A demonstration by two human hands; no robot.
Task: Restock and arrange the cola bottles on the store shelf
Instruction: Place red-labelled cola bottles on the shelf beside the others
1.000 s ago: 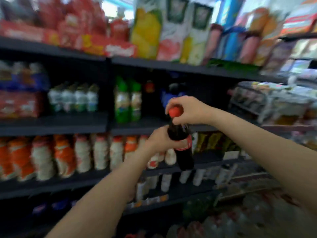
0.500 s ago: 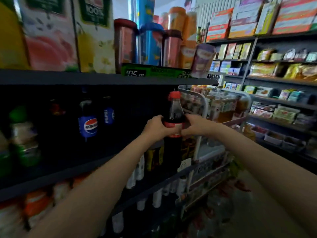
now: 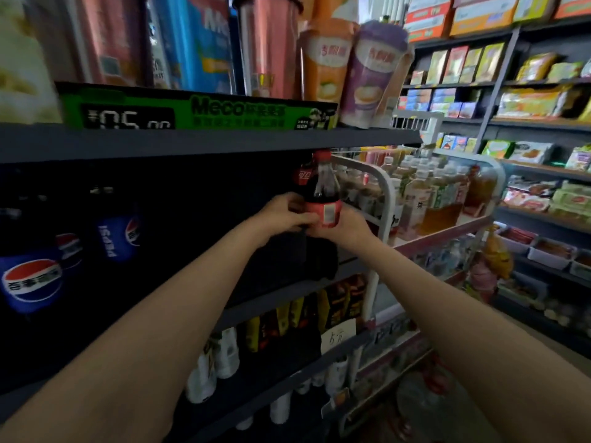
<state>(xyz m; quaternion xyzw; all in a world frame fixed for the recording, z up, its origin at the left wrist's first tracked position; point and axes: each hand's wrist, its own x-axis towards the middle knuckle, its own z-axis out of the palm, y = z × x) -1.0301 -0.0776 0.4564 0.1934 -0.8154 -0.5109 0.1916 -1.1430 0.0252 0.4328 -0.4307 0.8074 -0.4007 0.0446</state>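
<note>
Fingers (image 3: pixel 295 215) of both hands grip cola bottle (image 3: pixel 321 193) | upright, cap up

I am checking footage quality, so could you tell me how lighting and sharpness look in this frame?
Head view: the shelf bay behind the cola bottle is very dark; the far snack shelves are brightly lit; the left edge and Pepsi bottles are smeared; shelf lines bow from wide-angle distortion.
</note>
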